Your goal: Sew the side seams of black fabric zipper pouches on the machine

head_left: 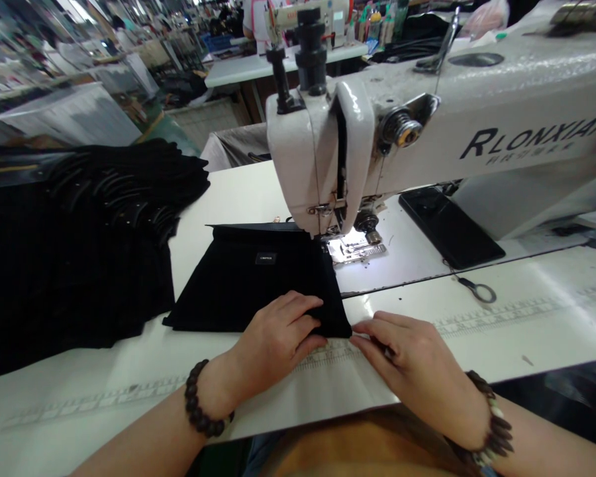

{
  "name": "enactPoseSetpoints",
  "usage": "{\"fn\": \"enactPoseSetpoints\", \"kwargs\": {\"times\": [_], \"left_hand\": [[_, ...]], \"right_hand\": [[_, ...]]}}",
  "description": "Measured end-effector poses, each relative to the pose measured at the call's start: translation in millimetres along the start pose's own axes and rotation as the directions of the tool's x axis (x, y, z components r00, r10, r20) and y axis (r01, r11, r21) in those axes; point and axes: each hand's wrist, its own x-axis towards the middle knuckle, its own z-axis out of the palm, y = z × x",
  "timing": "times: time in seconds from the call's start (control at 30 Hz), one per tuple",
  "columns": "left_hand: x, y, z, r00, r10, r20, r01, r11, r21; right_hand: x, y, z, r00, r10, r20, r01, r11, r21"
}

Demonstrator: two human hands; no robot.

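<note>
A black fabric piece (248, 281) with a small label lies flat on the white sewing table (129, 377), its far right corner under the presser foot (350, 248) of a white sewing machine (427, 126). My left hand (278, 338) presses on the piece's near edge, fingers curled around it. My right hand (412, 368) pinches the fabric's near right corner with its fingertips. Both wrists wear bead bracelets.
A large stack of black fabric pieces (79, 238) covers the table's left side. A black phone (449, 225) lies under the machine arm, a small metal ring tool (479, 290) close by. Printed rulers run along the table front. Other workstations stand behind.
</note>
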Motion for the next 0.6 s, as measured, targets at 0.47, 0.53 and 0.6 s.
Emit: {"fn": "enactPoseSetpoints", "kwargs": {"times": [0.47,0.53,0.6], "left_hand": [[0.8,-0.3,0.6,0.999,0.034,-0.028,-0.033,0.999,0.042],[0.6,-1.1,1.3,0.998,0.043,-0.040,-0.042,0.999,0.032],[0.1,-1.8,2.0,0.998,0.045,-0.048,-0.044,0.999,0.023]], "right_hand": [[3.0,-3.4,4.4,0.942,0.303,0.146,-0.326,0.928,0.179],[6.8,-2.5,3.7,0.913,0.353,0.204,-0.397,0.885,0.242],[10.5,-2.0,2.8,0.884,0.391,0.258,-0.457,0.839,0.295]]}}
